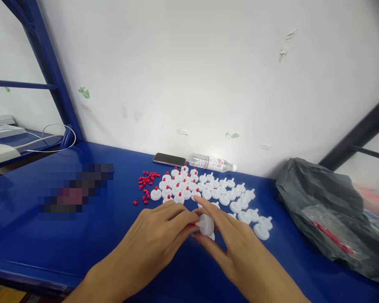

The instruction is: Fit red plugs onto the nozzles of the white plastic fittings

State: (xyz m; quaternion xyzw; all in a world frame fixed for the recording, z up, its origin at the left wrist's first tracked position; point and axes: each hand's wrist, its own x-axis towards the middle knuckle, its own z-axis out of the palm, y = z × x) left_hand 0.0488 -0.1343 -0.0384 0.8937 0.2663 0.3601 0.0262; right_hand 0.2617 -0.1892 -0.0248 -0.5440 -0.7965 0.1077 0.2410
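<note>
White plastic disc (206, 224), light and rigid, pinched between both hands at its rim: right hand (236, 248) grips it, left hand (158, 240) presses a red cap (193, 224) on. More discs (227, 195) lie just beyond on the blue worktop (34, 244).

White discs (236, 195); red caps (147, 178); blue table (28, 240)

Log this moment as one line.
left hand: pinches small red cap | right hand: holds round white plastic disc | nearby: loose red caps, white discs | surface: blue bench
</note>
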